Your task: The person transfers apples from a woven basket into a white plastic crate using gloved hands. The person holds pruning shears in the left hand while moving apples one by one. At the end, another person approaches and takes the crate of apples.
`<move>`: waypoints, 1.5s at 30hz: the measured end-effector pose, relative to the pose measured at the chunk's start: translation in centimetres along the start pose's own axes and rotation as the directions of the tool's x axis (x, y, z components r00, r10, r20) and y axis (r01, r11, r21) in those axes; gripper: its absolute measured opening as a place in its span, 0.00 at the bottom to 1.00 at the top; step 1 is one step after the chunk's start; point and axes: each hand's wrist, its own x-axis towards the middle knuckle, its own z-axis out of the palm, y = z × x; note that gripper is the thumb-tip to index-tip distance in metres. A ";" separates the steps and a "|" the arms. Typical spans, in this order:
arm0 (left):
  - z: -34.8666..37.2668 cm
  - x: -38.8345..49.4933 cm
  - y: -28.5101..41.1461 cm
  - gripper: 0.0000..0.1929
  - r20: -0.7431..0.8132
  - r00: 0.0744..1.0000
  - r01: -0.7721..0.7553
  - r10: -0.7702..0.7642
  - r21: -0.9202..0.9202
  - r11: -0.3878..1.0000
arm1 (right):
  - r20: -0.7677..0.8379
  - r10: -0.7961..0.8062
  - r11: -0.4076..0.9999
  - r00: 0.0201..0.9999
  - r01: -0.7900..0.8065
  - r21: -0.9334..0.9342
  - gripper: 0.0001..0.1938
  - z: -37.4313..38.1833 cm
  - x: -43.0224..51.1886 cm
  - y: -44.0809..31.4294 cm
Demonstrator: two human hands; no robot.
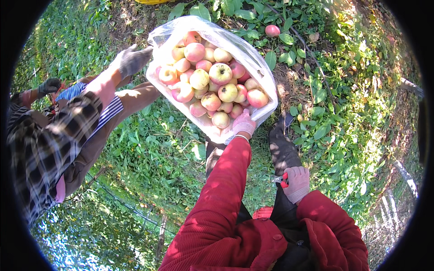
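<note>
A translucent plastic bag (266, 73) full of red and yellow apples (220, 74) stands open on the ground. My left hand (244, 124), in a pink striped knitted glove, is at the bag's near rim, its fingertips against the lowest apples; whether it grips the plastic is hard to tell. My right hand (297, 183), also gloved, holds red-handled pruning shears (280, 180) beside my right knee, their metal blades pointing left. A co-worker's grey-gloved hand (131, 60) touches the bag's left side.
The co-worker, in a checked shirt (51, 135), is at the left, with another gloved hand (49, 86) farther back. One apple (272, 30) lies among leaves beyond the bag. A thin branch (313, 56) crosses the ground at the upper right. Something yellow (152, 1) shows at the top edge.
</note>
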 end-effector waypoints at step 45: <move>-2.0 1.6 0.6 0.22 0.194 0.979 0.069 -0.063 -0.024 0.997 | 0.041 0.045 0.994 0.998 -0.040 -0.103 0.25 0.1 2.8 1.7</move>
